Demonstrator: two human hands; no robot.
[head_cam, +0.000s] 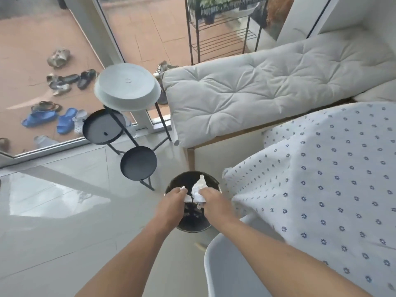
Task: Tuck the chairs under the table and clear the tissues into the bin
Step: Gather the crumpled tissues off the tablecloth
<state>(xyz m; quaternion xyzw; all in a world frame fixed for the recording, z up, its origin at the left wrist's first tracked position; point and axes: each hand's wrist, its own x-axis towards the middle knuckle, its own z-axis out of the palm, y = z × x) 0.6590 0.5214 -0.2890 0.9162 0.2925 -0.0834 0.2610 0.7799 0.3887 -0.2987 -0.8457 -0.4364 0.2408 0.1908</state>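
A round black bin [184,177] stands on the floor beside the table with the dotted white cloth [321,189]. Both my hands are over the bin's mouth. My left hand [174,197] is closed on a crumpled white tissue [186,197]. Another white tissue [199,187] sticks up above the fingers of my right hand [211,199], which grips it. A white chair [227,269] sits at the bottom, its back close to the table edge under my right forearm.
A three-tier plant stand [128,86] with round trays stands on the pale tiled floor just beyond the bin. A cushioned bench [257,86] runs behind the table. Shoes [62,82] lie outside the glass door at left, and a metal rack [220,39] stands at the back.
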